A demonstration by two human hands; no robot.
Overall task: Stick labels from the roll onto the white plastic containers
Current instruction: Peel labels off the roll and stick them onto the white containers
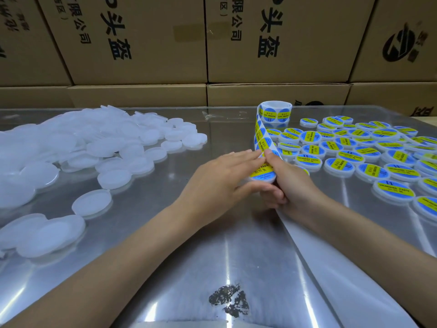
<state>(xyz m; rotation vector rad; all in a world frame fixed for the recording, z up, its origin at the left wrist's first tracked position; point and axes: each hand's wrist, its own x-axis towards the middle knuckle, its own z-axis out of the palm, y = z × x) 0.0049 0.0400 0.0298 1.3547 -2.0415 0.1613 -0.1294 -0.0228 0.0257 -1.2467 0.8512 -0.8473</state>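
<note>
Container [262, 176] sitting between both hands, label going on; left hand [220, 178] pressing with flat fingers, right hand [287, 178] pinching the label strip [261, 136]. Roll [275, 112] standing behind. Labelled containers [369, 150] piling right, unlabelled containers [71, 147] waiting left; roughly halfway.

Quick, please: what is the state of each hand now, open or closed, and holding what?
Left hand: open, straight fingers pressing the label onto the container.
Right hand: closed, gripping the same container, thumb on the label strip.
</note>
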